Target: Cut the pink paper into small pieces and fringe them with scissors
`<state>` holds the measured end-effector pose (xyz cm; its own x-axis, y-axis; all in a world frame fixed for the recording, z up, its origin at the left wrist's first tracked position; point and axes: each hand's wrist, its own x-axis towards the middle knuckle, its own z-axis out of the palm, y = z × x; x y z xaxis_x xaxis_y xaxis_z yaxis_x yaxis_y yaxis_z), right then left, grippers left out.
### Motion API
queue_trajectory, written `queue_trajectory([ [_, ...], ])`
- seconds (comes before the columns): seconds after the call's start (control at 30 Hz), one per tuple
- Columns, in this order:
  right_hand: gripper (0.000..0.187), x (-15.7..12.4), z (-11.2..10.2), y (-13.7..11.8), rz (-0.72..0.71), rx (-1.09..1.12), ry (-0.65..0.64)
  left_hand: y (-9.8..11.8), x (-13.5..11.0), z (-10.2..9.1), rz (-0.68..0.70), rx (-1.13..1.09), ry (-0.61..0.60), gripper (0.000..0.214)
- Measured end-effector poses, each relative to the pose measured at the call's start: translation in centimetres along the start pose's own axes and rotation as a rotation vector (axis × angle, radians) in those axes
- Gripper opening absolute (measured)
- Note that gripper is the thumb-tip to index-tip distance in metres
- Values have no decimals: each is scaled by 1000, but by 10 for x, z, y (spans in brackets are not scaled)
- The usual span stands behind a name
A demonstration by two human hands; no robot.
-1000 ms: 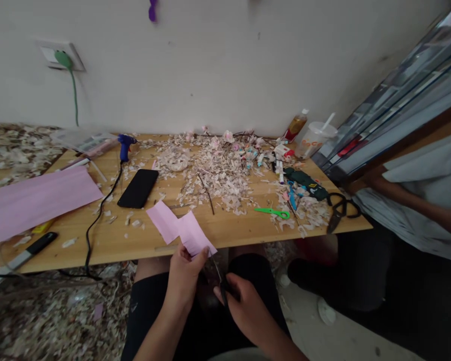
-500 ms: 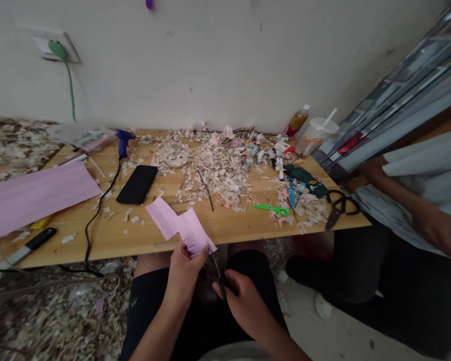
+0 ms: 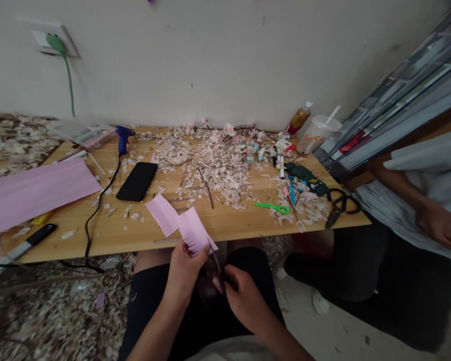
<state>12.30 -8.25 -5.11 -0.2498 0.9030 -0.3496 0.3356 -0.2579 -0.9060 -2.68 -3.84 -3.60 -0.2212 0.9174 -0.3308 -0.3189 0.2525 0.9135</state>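
Observation:
My left hand (image 3: 183,268) pinches the lower edge of a folded pink paper strip (image 3: 180,225), which sticks up over the table's near edge and has short cuts along one side. My right hand (image 3: 239,296) is closed round dark scissors (image 3: 218,268), whose blades point up at the paper's lower right corner. Both hands hover above my lap in black shorts, just in front of the wooden table (image 3: 233,228).
A black phone (image 3: 137,181), blue glue gun (image 3: 123,139) with black cord, large pink sheet (image 3: 33,193), green scissors (image 3: 273,206), black scissors (image 3: 336,208), a drink cup (image 3: 315,136) and heaps of paper scraps lie on the table. Another person (image 3: 424,200) sits at the right.
A row of short cuts has appeared along the pink strip's edge. The scissors have crept along that edge. The person at the right has lowered a hand into view.

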Motion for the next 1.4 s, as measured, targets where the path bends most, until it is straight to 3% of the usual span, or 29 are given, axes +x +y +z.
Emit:
queue_trajectory([
  [0.27, 20, 1, -7, -3, 5, -87, 11, -3, 5, -4, -12, -24, -65, 54],
  [1.23, 15, 0, -7, -4, -7, -108, -4, 0, -4, -7, -29, 130, -40, 48],
  [1.4, 18, -1, -9, -2, -2, -113, -13, -4, -3, -9, -65, -5, -61, 47],
])
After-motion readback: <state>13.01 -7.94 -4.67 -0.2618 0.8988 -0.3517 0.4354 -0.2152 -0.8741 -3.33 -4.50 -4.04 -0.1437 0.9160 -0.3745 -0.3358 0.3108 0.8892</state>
